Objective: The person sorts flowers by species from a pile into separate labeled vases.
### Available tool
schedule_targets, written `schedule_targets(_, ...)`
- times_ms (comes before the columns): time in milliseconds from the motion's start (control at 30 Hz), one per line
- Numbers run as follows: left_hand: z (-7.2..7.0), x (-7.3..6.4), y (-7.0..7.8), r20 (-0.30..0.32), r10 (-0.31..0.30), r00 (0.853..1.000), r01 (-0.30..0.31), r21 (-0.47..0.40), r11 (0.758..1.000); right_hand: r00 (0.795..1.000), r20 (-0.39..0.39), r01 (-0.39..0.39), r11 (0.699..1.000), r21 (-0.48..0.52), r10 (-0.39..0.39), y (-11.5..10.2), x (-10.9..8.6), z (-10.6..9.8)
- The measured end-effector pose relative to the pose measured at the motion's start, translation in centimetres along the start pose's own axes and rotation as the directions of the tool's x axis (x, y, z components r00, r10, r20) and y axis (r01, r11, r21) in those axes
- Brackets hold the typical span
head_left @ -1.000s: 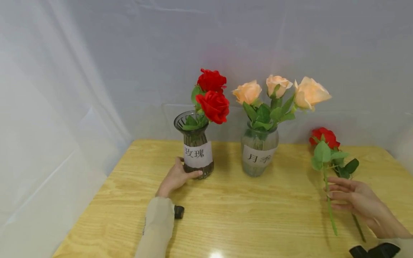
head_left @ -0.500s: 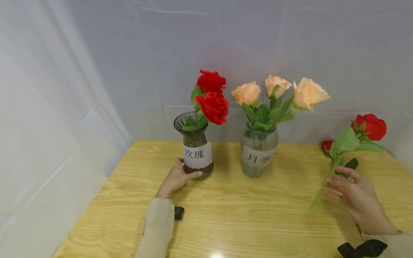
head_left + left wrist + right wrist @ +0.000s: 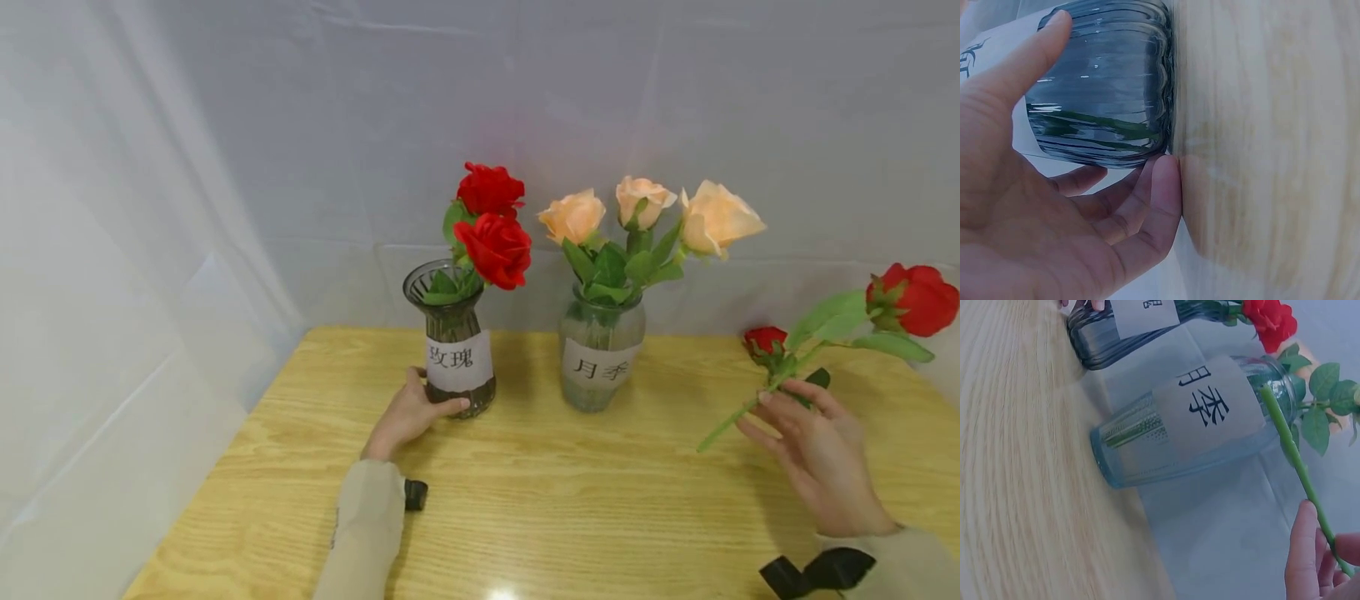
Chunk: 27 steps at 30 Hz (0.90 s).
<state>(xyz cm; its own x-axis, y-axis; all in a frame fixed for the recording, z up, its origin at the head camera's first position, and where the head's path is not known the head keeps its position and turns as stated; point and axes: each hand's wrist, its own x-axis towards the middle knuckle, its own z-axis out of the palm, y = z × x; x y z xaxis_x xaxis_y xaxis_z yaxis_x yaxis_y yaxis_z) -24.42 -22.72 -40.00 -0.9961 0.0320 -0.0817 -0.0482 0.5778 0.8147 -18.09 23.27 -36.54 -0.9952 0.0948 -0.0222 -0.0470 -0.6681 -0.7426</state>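
Observation:
My left hand [image 3: 411, 414] holds the dark ribbed glass vase [image 3: 450, 317] low down, thumb across its front and fingers along its far side, as the left wrist view shows too. Two red roses [image 3: 495, 250] stand in that labelled vase. On the right, my right hand [image 3: 821, 454] pinches the green stem [image 3: 1300, 469] of a red rose [image 3: 918, 300] between thumb and fingers. The flower tilts up to the right, and the bare stem end points down-left. Another red rose [image 3: 765, 342] lies on the table behind that hand, partly hidden by it.
A clear glass vase [image 3: 592, 400] with a paper label stands between the hands, holding peach roses [image 3: 720, 218]. The wooden table [image 3: 570, 508] ends at the back near a pale sheet [image 3: 360, 167] hanging behind it.
My right hand has lifted the red rose and turned it, its flower swinging right and its stem end left. The left hand has stayed at the dark vase.

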Motion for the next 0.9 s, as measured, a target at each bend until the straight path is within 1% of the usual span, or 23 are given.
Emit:
schedule_targets(167, 0.0, 0.0, 0.0, 0.000, 0.007, 1.000, -0.007, 0.003, 1.000, 0.999, 0.025, 0.043, 0.995, 0.086, -0.046, 0.4, 0.2, 1.0)
schedule_targets(267, 0.0, 0.0, 0.1, -0.001, 0.016, 1.000, -0.016, 0.007, 1.000, 0.996, 0.044, 0.073, 0.990, 0.121, -0.078, 0.7, 0.3, 1.5)
schedule_targets(400, -0.1, 0.0, 0.0, 0.000, 0.021, 1.000, -0.021, -0.003, 1.000, 0.994, 0.044, 0.097, 0.984, 0.150, -0.104, 0.9, 0.3, 2.1)
schedule_targets(433, 0.0, 0.0, 0.0, 0.001, 0.020, 1.000, -0.020, -0.007, 1.000, 0.993, 0.047, 0.100, 0.980, 0.172, -0.110, 1.0, 0.2, 2.3)
schedule_targets(500, 0.0, 0.0, -0.1, 0.001, 0.021, 1.000, -0.021, -0.010, 1.000, 0.989, 0.078, 0.107, 0.968, 0.228, -0.128, 1.2, 0.3, 2.5)
schedule_targets(567, 0.0, 0.1, -0.1, 0.000, 0.021, 1.000, -0.021, -0.010, 1.000, 0.985, 0.088, 0.119, 0.957, 0.263, -0.146, 1.3, 0.3, 2.8)
schedule_targets(667, -0.1, 0.1, -0.2, 0.000, 0.018, 1.000, -0.018, -0.006, 1.000, 0.983, 0.067, 0.145, 0.949, 0.279, -0.169, 1.6, 0.4, 3.3)
schedule_targets(767, 0.0, 0.1, -0.2, 0.001, 0.016, 1.000, -0.016, -0.004, 1.000, 0.982, 0.017, 0.176, 0.944, 0.279, -0.188, 1.8, 0.5, 4.1)
schedule_targets(900, 0.0, 0.2, -0.2, 0.002, 0.014, 1.000, -0.014, -0.007, 1.000, 0.973, 0.019, 0.210, 0.915, 0.344, -0.230, 2.2, 0.4, 5.0)
